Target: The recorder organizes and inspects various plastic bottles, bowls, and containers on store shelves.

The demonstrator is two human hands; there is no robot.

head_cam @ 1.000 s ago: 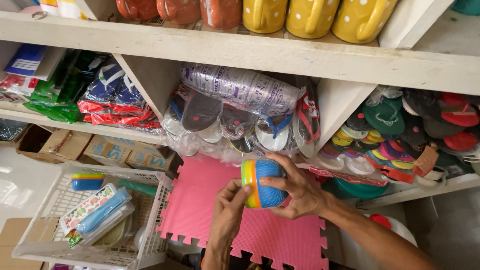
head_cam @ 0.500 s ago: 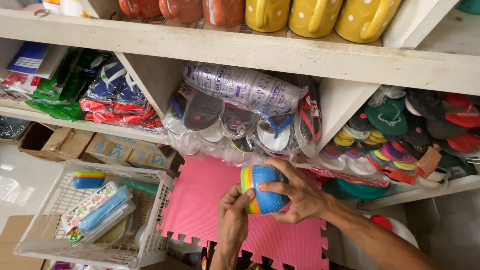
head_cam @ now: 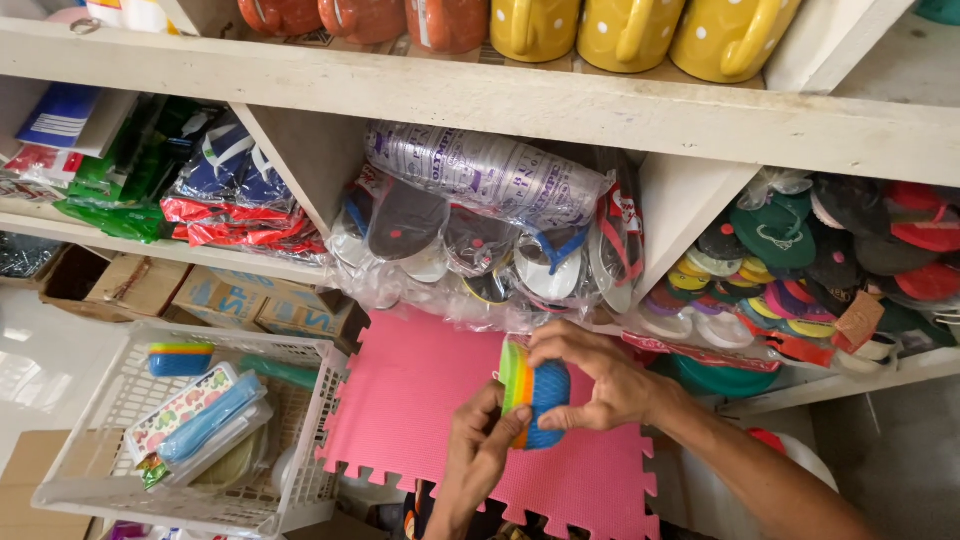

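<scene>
Both my hands hold a small stack of coloured plastic bowls point(head_cam: 538, 402) wrapped in netting, blue on the outside with green, yellow and orange rims. My right hand point(head_cam: 598, 378) wraps over its top and right side. My left hand point(head_cam: 478, 452) grips its lower left edge from below. The stack hovers over a pink foam puzzle mat point(head_cam: 420, 400) that leans below the shelf.
A white wire basket point(head_cam: 310, 420) at lower left holds plastic boxes and packets. The white shelf point(head_cam: 500, 110) carries bagged flip-flops point(head_cam: 480, 250), coloured caps point(head_cam: 800, 270) to the right, and yellow and orange mugs point(head_cam: 620, 30) on top. Cardboard boxes point(head_cam: 140, 285) stand beneath.
The bowl stack has shifted slightly lower and turned so its coloured rims face left. My left hand has moved closer under it.
</scene>
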